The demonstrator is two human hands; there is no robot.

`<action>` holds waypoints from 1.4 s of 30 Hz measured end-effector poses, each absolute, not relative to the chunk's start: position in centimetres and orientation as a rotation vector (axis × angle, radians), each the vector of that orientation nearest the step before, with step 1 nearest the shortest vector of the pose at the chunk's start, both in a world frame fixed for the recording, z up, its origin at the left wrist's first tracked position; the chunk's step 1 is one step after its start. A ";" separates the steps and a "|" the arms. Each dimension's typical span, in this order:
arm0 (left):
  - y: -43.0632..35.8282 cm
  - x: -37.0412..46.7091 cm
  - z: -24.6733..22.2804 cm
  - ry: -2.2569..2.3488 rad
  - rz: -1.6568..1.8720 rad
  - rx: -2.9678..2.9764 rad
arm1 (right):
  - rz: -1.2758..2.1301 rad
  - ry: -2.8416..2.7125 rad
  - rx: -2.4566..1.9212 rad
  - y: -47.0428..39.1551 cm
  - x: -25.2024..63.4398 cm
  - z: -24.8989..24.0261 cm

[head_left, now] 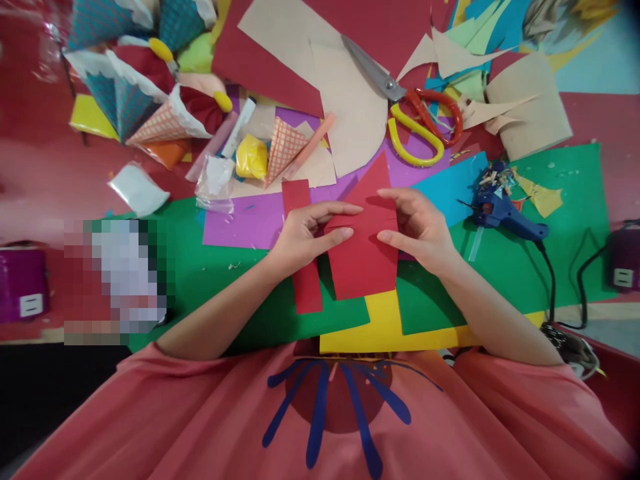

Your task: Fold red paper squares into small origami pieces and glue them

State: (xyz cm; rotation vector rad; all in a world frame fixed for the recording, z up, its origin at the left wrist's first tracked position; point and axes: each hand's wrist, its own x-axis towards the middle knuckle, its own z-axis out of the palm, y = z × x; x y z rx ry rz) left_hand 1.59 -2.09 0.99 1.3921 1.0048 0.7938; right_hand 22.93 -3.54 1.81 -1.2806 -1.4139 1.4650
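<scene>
A red sheet [365,260] with a pointed top is held up between both hands above the green sheets. My left hand [310,233] grips its left edge, thumb and fingers on the near face. On the right edge, my right hand [417,227] holds it with the thumb and fingertips at the front. A narrow red strip [307,290] lies on the green sheet, partly under my left hand. Beneath the red sheet's lower edge a yellow sheet [385,320] shows.
Orange-and-yellow-handled scissors [395,90] lie beyond my hands on beige paper [350,113]. A blue glue gun [510,213] with a black cord rests at the right. Patterned paper cones [123,97], small bags and paper scraps cover the far side.
</scene>
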 end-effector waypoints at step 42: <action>-0.9 0.5 -0.5 1.269 1.100 1.589 | 0.964 -1.914 -1.282 -4.0 23.5 1.1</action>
